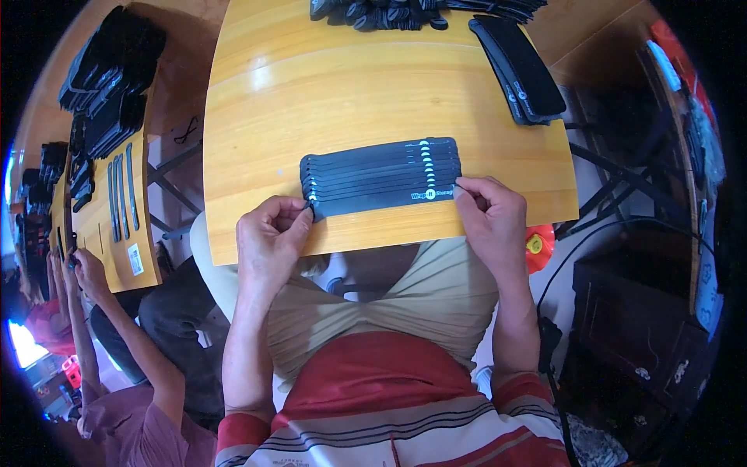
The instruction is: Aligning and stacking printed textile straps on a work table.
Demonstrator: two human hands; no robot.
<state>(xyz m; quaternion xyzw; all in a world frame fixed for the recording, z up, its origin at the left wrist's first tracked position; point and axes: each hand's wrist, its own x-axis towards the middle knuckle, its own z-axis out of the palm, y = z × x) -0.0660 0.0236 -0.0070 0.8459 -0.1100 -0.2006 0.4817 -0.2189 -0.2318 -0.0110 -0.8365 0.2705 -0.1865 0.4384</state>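
Observation:
Several black fabric straps [366, 170] lie overlapped in a fanned row near the front of the wooden table, their printed white marks lined up at the right end. At the near edge of the row is the front strap [369, 203]. My left hand [268, 237] pinches its left end between thumb and fingers. On the other side, my right hand [494, 218] is closed in a pinch on the right end of that strap. The fingertips partly hide both ends.
Two or more black straps [521, 70] lie stacked at the table's [264, 124] far right, and a heap of black pieces [381, 14] sits at the back edge. On the left, a co-worker's hand [92, 274] is at another table [148, 253] with black stacks [113, 78].

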